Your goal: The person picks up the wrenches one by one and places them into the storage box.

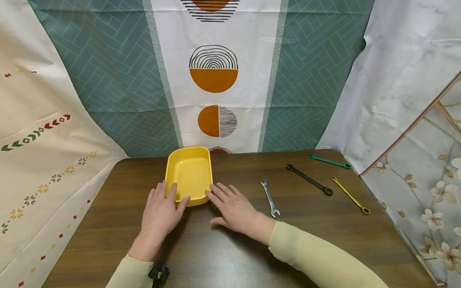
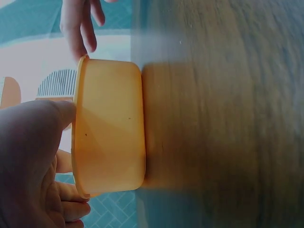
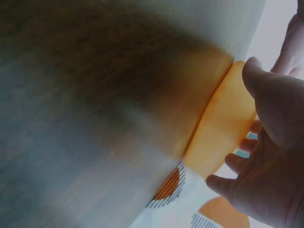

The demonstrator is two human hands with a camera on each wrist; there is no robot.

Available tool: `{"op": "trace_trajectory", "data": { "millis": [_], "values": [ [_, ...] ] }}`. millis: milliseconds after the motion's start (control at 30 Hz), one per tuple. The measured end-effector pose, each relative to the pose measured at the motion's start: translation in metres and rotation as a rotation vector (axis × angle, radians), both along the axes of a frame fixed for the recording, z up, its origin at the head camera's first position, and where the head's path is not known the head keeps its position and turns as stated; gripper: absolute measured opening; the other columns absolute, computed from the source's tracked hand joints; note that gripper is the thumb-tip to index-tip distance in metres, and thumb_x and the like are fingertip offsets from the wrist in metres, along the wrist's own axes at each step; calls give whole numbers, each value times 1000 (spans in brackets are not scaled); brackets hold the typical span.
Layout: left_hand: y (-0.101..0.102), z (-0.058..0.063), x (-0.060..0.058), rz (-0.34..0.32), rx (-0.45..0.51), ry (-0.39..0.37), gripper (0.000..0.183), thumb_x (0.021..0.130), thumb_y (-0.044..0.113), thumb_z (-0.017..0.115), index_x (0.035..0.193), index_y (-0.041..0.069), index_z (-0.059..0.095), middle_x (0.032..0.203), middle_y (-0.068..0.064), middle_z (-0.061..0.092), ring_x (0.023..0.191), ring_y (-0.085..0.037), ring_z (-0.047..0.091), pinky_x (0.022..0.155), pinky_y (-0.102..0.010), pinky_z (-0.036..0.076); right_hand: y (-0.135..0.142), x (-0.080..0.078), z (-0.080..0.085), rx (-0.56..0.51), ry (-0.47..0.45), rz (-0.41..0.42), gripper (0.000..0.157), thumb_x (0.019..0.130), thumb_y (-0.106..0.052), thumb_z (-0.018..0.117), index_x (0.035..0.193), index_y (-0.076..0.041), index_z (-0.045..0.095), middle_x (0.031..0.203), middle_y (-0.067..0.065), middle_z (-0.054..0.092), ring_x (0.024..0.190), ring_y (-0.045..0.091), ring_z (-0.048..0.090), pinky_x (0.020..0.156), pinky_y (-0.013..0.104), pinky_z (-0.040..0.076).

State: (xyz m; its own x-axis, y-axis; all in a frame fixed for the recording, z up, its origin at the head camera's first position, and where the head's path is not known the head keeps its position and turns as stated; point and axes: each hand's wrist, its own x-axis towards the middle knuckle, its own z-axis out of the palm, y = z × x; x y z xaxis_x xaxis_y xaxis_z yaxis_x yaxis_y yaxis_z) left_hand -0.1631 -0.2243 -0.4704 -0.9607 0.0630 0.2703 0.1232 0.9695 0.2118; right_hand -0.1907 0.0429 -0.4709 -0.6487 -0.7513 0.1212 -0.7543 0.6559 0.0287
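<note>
The yellow container (image 1: 192,176) stands upright on the brown wooden counter (image 1: 216,256), left of the middle and close to the far edge. The left hand (image 1: 161,210) is at its near left corner; the thumb and the fingers are apart from each other and touch the rim, not clamped on it. The right hand (image 1: 232,208) is at the near right corner, with fingers extended and touching the side, while its thumb stays away from the container. To the right of this hand there lies a silver wrench (image 1: 269,198). Farther right lie a black wrench (image 1: 308,178), a yellow wrench (image 1: 349,194) and, near the far right corner, a green wrench (image 1: 328,161); all four are apart. Behind the counter hangs a green and white patterned cloth (image 1: 115,80).
</note>
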Motion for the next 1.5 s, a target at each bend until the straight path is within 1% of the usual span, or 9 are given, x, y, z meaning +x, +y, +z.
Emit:
{"op": "trace_trajectory", "data": {
  "millis": [167,400,700,933,1100,1500],
  "values": [
    [4,0,1,-5,-2,1,74,109,49,68,155,-8,56,162,-42,42,152,-59,39,130,-69,22,4,1,-1,-10,8,3,91,105,-66,65,174,-14,36,179,11,33,164,33,32,129,57,34],
    [8,-1,0,-25,-10,41,73,109,47,68,154,-9,57,159,-43,46,151,-58,42,130,-67,24,10,3,-3,-4,23,-4,92,105,-66,65,174,-14,35,179,11,33,164,33,32,129,57,34],
    [15,-2,0,-36,-12,42,73,108,48,69,154,-8,58,158,-42,47,151,-57,43,130,-66,25,18,8,0,-14,21,-13,92,104,-65,67,174,-14,36,178,11,35,164,34,33,129,57,35],
    [21,-3,0,-52,-9,47,74,107,49,70,154,-7,58,157,-41,49,151,-56,44,129,-66,26,25,10,0,-9,18,-24,91,104,-65,66,173,-14,37,178,12,35,163,34,34,128,57,36],
    [25,-3,-1,-62,-9,44,73,108,49,70,155,-6,58,157,-41,50,151,-56,44,130,-66,25,30,12,-1,-2,21,-30,91,104,-66,66,173,-14,37,178,12,35,163,34,34,127,57,37],
    [36,-3,1,-83,-19,60,75,107,50,71,155,-6,57,155,-41,51,150,-54,47,130,-65,27,42,18,0,-33,9,-29,91,104,-63,69,172,-12,38,177,14,36,162,37,36,127,58,38]
  ]
}}
